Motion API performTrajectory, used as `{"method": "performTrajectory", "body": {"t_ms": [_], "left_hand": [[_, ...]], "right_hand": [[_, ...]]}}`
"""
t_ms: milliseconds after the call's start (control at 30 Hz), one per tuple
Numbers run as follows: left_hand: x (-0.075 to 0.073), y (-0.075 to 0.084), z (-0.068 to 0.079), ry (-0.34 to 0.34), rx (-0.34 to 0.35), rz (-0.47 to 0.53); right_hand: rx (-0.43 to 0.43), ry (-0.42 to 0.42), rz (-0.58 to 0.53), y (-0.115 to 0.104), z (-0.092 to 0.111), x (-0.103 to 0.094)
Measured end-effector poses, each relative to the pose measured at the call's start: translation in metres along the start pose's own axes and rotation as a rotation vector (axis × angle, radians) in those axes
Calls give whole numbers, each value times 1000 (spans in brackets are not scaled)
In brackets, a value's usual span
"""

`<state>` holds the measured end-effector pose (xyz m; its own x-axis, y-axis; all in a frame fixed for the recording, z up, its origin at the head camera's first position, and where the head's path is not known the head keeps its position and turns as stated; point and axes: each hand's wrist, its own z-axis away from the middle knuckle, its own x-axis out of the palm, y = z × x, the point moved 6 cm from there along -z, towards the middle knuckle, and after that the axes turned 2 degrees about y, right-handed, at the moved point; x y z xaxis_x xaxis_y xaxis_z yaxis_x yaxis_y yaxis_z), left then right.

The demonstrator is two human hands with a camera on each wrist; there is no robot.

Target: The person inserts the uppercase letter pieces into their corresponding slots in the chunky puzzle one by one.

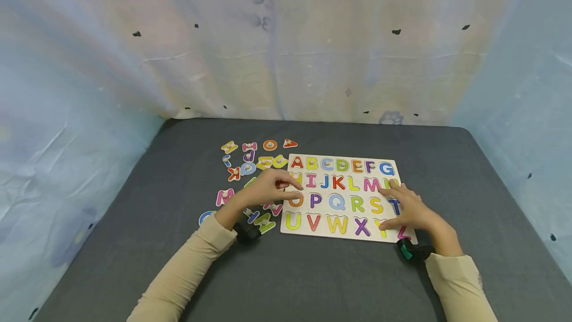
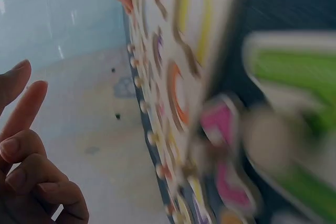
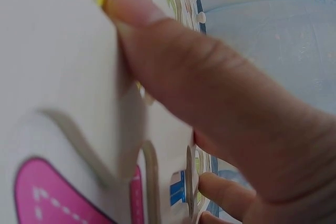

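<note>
A pale alphabet puzzle board lies on the dark table, with knobbed letters A through F in its top row. My left hand hovers over the board's left edge by the H and O slots, thumb and index finger apart, nothing between them. In the left wrist view its other fingers are bent. My right hand rests on the board's right side, fingers spread. Its thumb touches the board near the yellow Y; the other fingers lie near N and T.
Loose knobbed letters are scattered left of the board, among them a pink M, a red K, an orange O and a red A. A green piece lies beside the left wrist. Pale curtains hang behind the table.
</note>
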<state>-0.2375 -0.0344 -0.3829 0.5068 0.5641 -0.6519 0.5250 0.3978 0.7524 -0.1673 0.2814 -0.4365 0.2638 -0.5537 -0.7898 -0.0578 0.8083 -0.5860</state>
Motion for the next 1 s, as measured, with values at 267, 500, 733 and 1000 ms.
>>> {"method": "performTrajectory", "body": {"t_ms": [267, 500, 733, 1000], "left_hand": [[-22, -22, 35, 18, -38, -3], [-45, -41, 68, 25, -79, -4], [-64, -64, 97, -33, -118, 20], [-75, -90, 119, -167, -90, 78]], "right_hand": [[5, -2, -13, 1, 2, 1], [3, 2, -13, 0, 2, 2], [3, 2, -8, -1, 2, 2], [2, -4, -8, 0, 1, 0]]}}
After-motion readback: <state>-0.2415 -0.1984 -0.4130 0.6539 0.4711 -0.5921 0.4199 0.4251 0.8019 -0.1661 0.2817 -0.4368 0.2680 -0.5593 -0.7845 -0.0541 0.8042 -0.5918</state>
